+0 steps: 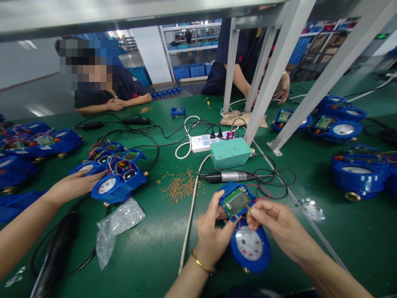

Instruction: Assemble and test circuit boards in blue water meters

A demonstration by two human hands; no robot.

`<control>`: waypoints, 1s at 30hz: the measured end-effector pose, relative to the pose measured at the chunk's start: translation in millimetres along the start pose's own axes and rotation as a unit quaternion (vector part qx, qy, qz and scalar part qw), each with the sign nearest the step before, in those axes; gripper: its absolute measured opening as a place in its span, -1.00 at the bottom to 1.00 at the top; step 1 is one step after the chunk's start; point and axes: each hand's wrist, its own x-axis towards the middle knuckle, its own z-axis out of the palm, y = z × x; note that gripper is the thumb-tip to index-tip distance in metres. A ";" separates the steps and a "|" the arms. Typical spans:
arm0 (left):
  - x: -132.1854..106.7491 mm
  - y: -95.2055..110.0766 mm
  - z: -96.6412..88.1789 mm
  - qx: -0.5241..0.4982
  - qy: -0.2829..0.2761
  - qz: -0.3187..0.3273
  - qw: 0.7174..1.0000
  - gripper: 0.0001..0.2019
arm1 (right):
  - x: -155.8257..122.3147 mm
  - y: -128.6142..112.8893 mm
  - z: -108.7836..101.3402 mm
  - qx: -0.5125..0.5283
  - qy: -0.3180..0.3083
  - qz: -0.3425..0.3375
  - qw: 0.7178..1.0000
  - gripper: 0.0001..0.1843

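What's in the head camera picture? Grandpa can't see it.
The person's left hand holds a blue-framed circuit board with a screen; the right hand is at its edge. A blue meter is beside them; golden bits lie on the green table.

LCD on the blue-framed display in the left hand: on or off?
On: dark characters show on the grey screen of the display in the left hand. Exact reading unclear.

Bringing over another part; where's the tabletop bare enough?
Tabletop between the plastic bag and white cable, nearer than the screws, is bare. Crowded: beyond the held display, with a tool, teal box and cords; the left edge, with blue meters.
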 end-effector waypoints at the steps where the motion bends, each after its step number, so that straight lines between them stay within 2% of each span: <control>1: -0.2 0.1 -0.2 0.004 0.000 0.001 1.000 -0.28 | -0.5 -0.2 0.1 0.001 0.000 0.001 1.000 -0.64; 6: -1.3 0.2 0.2 0.008 -0.001 -0.001 1.000 -0.28 | -0.6 0.6 -0.6 -0.006 0.008 0.005 1.000 -0.64; 20: -4.2 -0.5 3.4 -0.102 0.004 -0.074 0.992 -0.33 | 3.3 0.0 0.7 -0.024 0.026 0.034 0.999 -0.59; 30: -2.5 0.9 3.8 -0.140 0.005 -0.118 0.983 -0.39 | 2.7 -6.0 6.3 -0.049 0.044 0.019 0.998 -0.57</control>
